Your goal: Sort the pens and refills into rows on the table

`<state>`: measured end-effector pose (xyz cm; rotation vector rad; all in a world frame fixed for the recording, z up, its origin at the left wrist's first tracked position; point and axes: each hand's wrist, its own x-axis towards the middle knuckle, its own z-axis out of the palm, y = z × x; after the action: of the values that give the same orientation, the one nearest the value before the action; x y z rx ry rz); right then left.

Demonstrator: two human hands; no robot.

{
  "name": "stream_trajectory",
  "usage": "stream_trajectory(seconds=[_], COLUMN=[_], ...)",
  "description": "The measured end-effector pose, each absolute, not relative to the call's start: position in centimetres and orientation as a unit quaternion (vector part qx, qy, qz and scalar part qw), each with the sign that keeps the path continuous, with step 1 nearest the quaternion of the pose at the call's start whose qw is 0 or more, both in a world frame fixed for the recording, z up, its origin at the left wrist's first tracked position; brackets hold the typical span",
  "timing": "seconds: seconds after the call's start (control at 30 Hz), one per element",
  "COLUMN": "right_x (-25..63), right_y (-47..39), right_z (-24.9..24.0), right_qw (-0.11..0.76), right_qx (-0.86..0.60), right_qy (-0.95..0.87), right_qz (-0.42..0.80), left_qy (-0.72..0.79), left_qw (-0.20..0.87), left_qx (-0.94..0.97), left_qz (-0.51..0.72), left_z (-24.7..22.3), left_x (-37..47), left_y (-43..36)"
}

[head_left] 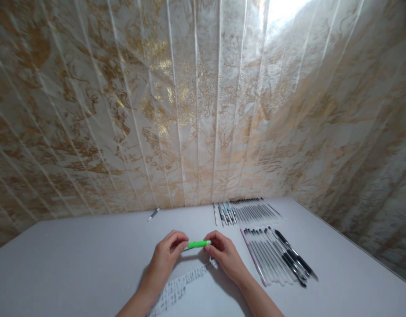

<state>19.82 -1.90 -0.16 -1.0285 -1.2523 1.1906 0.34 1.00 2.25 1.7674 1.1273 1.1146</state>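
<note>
A bright green marker pen (198, 244) is held level between my two hands, above the table. My left hand (170, 251) pinches its left end between thumb and fingers. At the other end, my right hand (223, 253) grips the pen's pale tip with its thumb and fingers. A thin dark line, which I cannot make out, shows just under the pen beside the left fingertips. Below the hands lies a white sheet of paper (206, 295) with rows of black handwriting, partly hidden by my hands and wrists.
To the right lies a row of clear pens (272, 257) with black caps, a pink pen (253, 257) and black pens (297, 255). Behind them are more slim clear pens (257, 213) and patterned pens (226, 215). A grey-and-white pen (153, 215) rests near the patterned curtain (189, 110).
</note>
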Motion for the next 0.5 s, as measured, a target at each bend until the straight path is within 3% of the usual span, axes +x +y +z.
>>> stream_trajectory(seconds=[0.27,0.5], right_x=[20.1,21.5], right_y=[-1.4,-1.0], right_z=[0.0,0.4], right_qw=[0.6,0.679], right_qx=[-0.394,-0.336], right_qy=[-0.44,-0.301], right_qz=[0.54,0.579], left_qy=[0.43,0.477], left_qw=[0.366,0.199], left_qx=[0.695,0.825], left_qz=[0.444,0.227], left_z=[3.7,2.3], left_x=[1.7,2.6], left_y=[0.6,2.3])
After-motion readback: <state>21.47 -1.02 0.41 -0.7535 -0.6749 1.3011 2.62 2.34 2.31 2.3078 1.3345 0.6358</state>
